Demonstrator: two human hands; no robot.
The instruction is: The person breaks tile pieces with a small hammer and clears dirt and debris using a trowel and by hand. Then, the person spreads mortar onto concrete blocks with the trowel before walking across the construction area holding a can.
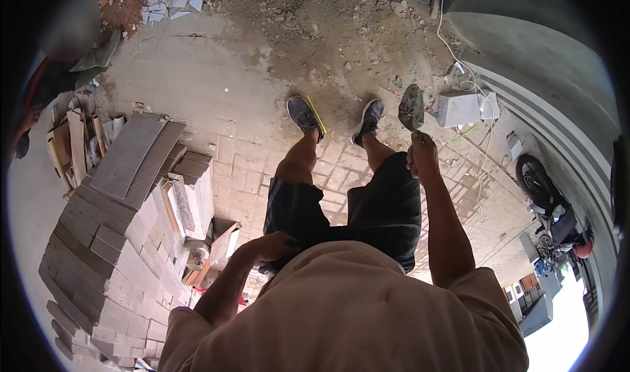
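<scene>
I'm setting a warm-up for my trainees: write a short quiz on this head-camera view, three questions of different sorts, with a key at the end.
1. Short answer: Which tool does the right hand hold?
2. True or false: The motorcycle is at the left side of the view.
3. Fill in the gap: A thin yellow strip lies close beside the ____.

Key:
1. A trowel.
2. False; the motorcycle is at the right side.
3. Left shoe.

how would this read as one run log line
right hand: gripping trowel; left hand: by shorts, grasp unclear; left side: stacked blocks
</scene>
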